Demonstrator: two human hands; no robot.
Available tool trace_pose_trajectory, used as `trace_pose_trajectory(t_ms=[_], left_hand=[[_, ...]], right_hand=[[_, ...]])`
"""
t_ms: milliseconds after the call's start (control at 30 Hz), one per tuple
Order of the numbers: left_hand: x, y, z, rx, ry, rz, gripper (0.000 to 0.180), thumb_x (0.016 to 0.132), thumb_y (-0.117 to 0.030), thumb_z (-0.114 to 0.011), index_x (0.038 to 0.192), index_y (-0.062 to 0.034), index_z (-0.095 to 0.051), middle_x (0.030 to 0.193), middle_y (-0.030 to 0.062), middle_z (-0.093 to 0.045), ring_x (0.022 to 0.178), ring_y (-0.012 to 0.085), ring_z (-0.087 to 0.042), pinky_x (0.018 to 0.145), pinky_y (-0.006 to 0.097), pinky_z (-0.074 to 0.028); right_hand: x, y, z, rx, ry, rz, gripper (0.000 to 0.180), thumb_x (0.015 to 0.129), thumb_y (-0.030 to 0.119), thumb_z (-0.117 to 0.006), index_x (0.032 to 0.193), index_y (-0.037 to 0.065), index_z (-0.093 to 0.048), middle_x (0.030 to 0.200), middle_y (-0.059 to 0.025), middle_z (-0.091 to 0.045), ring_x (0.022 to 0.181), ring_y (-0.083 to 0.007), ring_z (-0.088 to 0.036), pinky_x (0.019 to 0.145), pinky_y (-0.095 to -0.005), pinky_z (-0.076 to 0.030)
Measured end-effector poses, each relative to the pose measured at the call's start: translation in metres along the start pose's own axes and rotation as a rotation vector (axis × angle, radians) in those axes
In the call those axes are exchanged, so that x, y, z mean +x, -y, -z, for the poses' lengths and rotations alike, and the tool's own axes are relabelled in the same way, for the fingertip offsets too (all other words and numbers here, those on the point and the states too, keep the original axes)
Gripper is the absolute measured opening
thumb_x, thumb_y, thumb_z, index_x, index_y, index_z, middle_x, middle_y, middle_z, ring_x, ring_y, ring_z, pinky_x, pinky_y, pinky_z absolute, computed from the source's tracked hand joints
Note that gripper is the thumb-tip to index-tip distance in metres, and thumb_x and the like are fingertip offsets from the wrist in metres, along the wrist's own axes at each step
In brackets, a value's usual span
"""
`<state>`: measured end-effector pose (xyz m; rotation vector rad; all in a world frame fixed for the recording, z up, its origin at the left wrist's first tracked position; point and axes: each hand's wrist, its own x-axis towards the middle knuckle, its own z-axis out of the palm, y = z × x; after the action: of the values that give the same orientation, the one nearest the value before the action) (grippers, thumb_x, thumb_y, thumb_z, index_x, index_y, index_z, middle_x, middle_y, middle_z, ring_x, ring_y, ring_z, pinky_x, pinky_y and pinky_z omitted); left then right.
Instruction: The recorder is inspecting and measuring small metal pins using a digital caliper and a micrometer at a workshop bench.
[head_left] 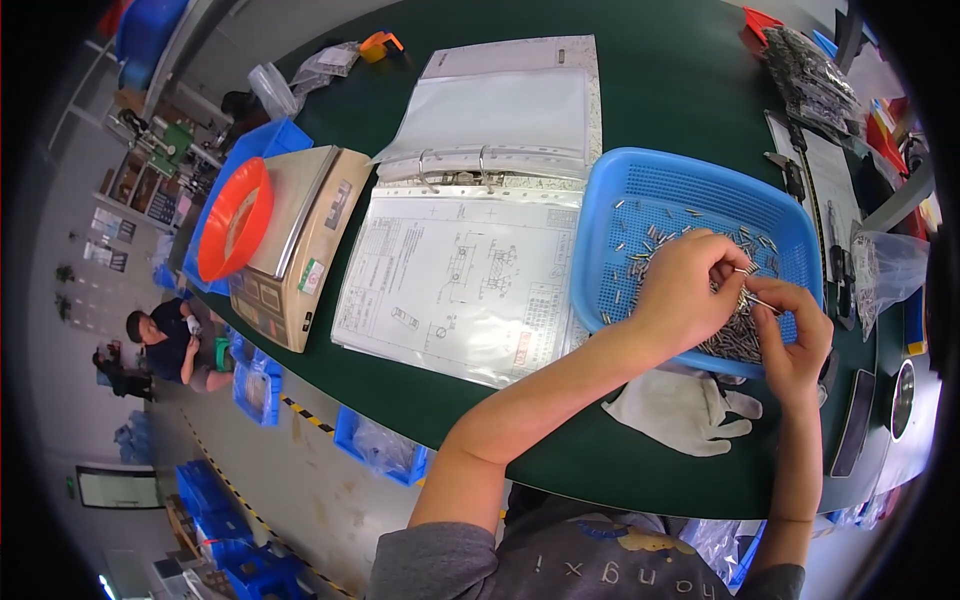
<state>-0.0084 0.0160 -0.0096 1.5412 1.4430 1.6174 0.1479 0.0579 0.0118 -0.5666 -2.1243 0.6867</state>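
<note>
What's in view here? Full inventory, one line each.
basket: 1, blue, perforated, table right of centre
small metal pins: many, silver, loose inside the basket
ring binder: 1, white, open, table centre
drawing sheet: 1, white, in a clear sleeve, below the binder rings
weighing scale: 1, beige with steel pan, table left
bowl: 1, orange, on the scale's left side
glove: 1, white, on the table below the basket
table: 1, dark green
plastic bags of parts: several, clear, far right
floor bins: several, blue, left of the table
left hand: 1, over the basket, pinching a pin
right hand: 1, over the basket edge, holding a pin
</note>
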Motion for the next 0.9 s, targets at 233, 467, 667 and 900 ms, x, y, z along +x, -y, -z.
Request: trace_pose_trajectory(t_ms=[233, 467, 667, 900], left_hand=[[0.0, 0.0, -0.002, -0.066, 0.012, 0.023, 0.009, 0.074, 0.0, -0.061, 0.082, -0.0013, -0.064, 0.076, 0.0077, -0.058, 0.066, 0.0161, -0.058, 0.059, 0.026, -0.047], [-0.001, 0.004, -0.008, 0.115, -0.048, -0.128, 0.014, 0.074, -0.001, -0.059, 0.086, -0.003, -0.066, 0.078, 0.0112, -0.058, 0.066, 0.026, -0.057, 0.059, 0.034, -0.045], [-0.002, 0.008, -0.012, 0.123, -0.131, -0.115, 0.008, 0.071, -0.001, -0.059, 0.078, -0.0026, -0.062, 0.074, 0.0117, -0.058, 0.067, 0.0289, -0.058, 0.059, 0.037, -0.045], [-0.003, 0.005, -0.004, 0.092, -0.082, -0.134, 0.005, 0.071, -0.005, -0.061, 0.072, -0.0026, -0.057, 0.069, 0.0126, -0.058, 0.064, 0.0307, -0.057, 0.056, 0.04, -0.044]], right_hand=[[-0.001, -0.002, 0.002, 0.013, 0.021, -0.015, 0.009, 0.076, -0.004, -0.058, 0.085, -0.004, -0.057, 0.09, -0.0153, -0.065, 0.077, -0.0184, -0.062, 0.069, -0.0257, -0.048], [-0.001, 0.002, 0.0, -0.053, 0.032, 0.039, 0.008, 0.076, -0.004, -0.057, 0.084, -0.005, -0.057, 0.088, -0.0152, -0.064, 0.075, -0.0184, -0.061, 0.068, -0.0259, -0.047], [-0.002, 0.001, -0.002, -0.147, 0.045, 0.089, 0.008, 0.075, -0.005, -0.057, 0.083, -0.004, -0.057, 0.085, -0.0143, -0.064, 0.072, -0.0206, -0.061, 0.065, -0.027, -0.047], [-0.002, 0.004, -0.007, -0.3, 0.034, 0.241, 0.01, 0.072, -0.004, -0.058, 0.082, -0.002, -0.057, 0.078, -0.0124, -0.062, 0.064, -0.0237, -0.058, 0.059, -0.0295, -0.044]])
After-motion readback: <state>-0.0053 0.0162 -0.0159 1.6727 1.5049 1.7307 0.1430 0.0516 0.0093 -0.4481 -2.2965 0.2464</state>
